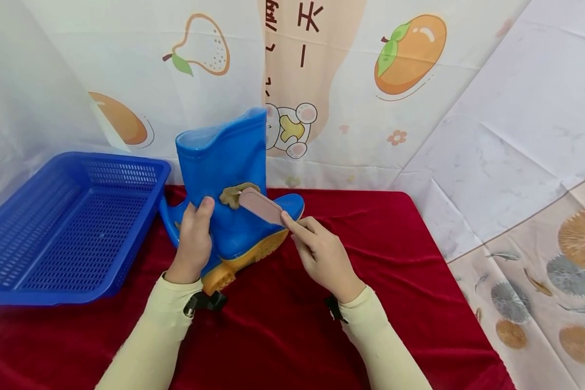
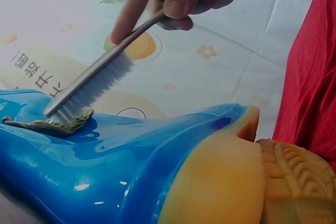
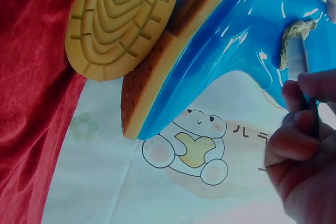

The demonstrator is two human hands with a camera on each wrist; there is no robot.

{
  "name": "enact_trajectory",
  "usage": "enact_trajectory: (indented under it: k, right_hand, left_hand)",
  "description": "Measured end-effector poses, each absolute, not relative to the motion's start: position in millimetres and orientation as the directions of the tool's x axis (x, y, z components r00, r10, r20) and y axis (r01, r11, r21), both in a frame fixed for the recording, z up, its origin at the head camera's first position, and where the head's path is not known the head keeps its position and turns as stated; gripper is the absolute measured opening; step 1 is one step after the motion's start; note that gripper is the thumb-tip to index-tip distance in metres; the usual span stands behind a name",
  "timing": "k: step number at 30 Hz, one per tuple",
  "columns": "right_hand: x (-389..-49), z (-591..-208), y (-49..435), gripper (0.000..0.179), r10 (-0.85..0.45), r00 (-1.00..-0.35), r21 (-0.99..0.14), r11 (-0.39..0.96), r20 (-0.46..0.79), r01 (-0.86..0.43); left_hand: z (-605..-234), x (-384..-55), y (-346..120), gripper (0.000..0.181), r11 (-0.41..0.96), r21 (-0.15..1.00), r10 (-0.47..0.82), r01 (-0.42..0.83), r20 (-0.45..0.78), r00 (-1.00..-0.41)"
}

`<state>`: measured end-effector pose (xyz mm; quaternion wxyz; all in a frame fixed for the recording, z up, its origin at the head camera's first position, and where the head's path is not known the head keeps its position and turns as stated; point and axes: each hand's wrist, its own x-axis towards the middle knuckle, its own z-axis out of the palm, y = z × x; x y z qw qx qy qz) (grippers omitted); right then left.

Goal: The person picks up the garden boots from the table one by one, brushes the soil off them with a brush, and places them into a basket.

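Observation:
A blue rain boot with a yellow sole is tilted over the table, its shaft upward. My left hand grips it at the left side, thumb in front, the other fingers hidden. On its shaft sits a brown muddy patch. My right hand holds a brush with a pink back, forefinger stretched along it. In the left wrist view the white bristles press on the patch. A second blue boot lies behind, partly hidden; a ridged yellow sole shows in the right wrist view.
A blue perforated plastic basket stands on the left. Dark red cloth covers the table. A white curtain with fruit prints hangs right behind the boots.

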<state>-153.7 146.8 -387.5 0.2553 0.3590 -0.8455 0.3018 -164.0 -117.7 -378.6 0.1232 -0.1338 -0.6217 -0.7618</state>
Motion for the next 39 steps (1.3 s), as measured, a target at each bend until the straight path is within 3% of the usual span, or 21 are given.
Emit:
enact_trajectory:
  k: [6, 13, 22, 28, 39]
  right_hand:
    - [-152.9, -386.0, 146.0, 0.062, -0.492, -0.531, -0.296, 0.478, 0.690, -0.827]
    - [-150.9, -385.0, 144.6, 0.067, -0.544, -0.463, -0.233, 0.439, 0.699, -0.868]
    - [-148.8, -381.5, 145.5, 0.049, -0.569, -0.389, -0.180, 0.389, 0.725, -0.904]
    - [-150.8, -382.1, 145.0, 0.051, -0.541, -0.429, -0.211, 0.420, 0.723, -0.883]
    - [-152.3, -382.9, 150.1, 0.051, -0.505, -0.522, -0.266, 0.494, 0.687, -0.828]
  left_hand:
    - [-378.2, -161.6, -115.0, 0.076, -0.173, 0.909, 0.019, 0.378, 0.387, -0.922]
    - [-378.9, -161.0, -111.2, 0.064, -0.182, 0.862, 0.047, 0.473, 0.488, -0.872]
    - [-380.1, -161.6, -111.0, 0.053, -0.159, 0.850, 0.052, 0.503, 0.516, -0.855]
    - [-379.2, -162.4, -110.6, 0.058, -0.185, 0.833, 0.054, 0.522, 0.539, -0.841]
    - [-380.0, -162.4, -113.2, 0.076, -0.189, 0.888, 0.010, 0.420, 0.429, -0.903]
